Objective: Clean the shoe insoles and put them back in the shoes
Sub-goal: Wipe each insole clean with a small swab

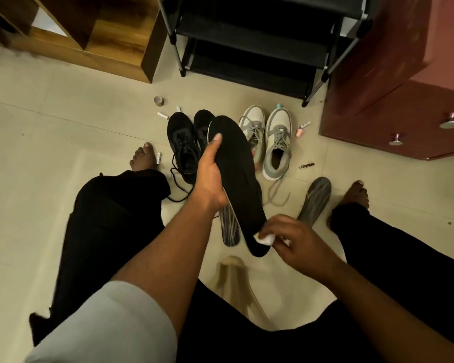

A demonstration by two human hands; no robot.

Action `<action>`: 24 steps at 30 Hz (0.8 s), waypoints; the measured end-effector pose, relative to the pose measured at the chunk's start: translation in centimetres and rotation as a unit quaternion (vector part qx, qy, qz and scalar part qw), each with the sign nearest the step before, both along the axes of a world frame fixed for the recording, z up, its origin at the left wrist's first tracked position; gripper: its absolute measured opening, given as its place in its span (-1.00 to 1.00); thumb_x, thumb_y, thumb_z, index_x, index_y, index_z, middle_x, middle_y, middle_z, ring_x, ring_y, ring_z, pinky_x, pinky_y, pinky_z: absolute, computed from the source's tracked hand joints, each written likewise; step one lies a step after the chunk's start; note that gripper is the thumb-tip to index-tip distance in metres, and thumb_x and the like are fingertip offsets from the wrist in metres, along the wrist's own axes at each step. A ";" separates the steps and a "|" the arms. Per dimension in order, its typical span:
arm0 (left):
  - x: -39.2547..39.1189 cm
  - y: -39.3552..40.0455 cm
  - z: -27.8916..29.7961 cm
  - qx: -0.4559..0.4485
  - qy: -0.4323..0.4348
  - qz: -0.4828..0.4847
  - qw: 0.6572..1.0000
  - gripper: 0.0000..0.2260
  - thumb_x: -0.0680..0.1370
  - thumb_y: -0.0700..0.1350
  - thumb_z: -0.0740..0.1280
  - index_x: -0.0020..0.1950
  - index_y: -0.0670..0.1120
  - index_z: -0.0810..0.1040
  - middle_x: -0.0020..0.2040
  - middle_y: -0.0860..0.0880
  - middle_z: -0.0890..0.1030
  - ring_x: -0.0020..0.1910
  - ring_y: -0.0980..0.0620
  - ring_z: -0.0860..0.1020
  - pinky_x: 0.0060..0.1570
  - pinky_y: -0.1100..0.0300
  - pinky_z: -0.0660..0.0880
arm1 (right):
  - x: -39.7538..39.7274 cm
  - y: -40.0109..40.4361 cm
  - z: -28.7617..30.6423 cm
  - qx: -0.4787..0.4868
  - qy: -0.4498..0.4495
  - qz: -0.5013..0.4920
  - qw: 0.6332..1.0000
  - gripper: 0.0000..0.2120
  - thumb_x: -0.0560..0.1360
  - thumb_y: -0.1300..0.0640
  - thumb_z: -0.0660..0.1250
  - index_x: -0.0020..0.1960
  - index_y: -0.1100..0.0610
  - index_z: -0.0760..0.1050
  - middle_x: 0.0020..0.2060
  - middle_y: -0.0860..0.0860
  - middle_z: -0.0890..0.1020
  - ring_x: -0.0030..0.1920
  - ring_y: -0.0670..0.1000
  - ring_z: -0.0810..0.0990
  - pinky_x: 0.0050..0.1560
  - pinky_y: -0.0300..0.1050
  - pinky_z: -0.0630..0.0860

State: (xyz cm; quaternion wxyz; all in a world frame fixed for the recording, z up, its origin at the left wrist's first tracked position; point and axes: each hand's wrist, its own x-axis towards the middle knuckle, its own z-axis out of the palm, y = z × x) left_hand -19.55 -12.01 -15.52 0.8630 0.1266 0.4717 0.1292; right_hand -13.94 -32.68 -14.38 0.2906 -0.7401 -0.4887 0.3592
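Above the black sneakers (186,145), your left hand (210,176) grips the black insole (237,179), fingers curled round its edge. Your right hand (296,241) pinches a white wipe (264,239) against its heel end.

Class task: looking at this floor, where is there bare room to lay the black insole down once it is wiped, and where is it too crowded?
Free: the wide floor left of the black shoes, between wooden shelf and left knee. Crowded: between black shoes and grey shoes, and near the two grey insoles.
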 end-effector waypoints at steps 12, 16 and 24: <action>8.7 -6.8 -13.7 0.179 0.152 -0.256 0.938 -0.84 0.59 -0.26 0.34 0.17 -0.20 0.57 0.10 -0.14 0.66 -0.03 0.01 0.65 -0.02 0.19 0.61 | 12.2 -4.3 -14.2 -0.144 0.203 -0.539 0.805 -0.79 0.49 0.36 0.34 -0.23 0.08 0.55 -0.31 0.05 0.59 -0.28 0.01 0.54 -0.30 -0.21 0.49; 11.2 -9.8 -20.4 0.195 0.182 -0.352 0.897 -0.78 0.63 -0.22 0.29 0.27 -0.16 0.50 0.21 -0.11 0.61 0.20 -0.08 0.58 0.25 -0.02 0.51 | 14.3 -5.6 -19.9 -0.183 0.227 -0.607 0.739 -0.83 0.50 0.35 0.32 -0.19 0.13 0.54 -0.21 0.11 0.58 -0.25 0.01 0.54 -0.30 -0.20 0.48; 16.5 -12.4 -30.8 0.280 0.219 -0.497 0.791 -0.55 0.63 -0.26 0.23 0.51 -0.05 0.30 0.36 -0.10 0.49 0.34 -0.10 0.46 0.29 0.11 0.40 | 19.0 -7.0 -28.7 -0.221 0.282 -0.683 0.636 -0.85 0.51 0.37 0.28 -0.14 0.14 0.51 -0.20 0.02 0.56 -0.20 -0.02 0.54 -0.30 -0.20 0.51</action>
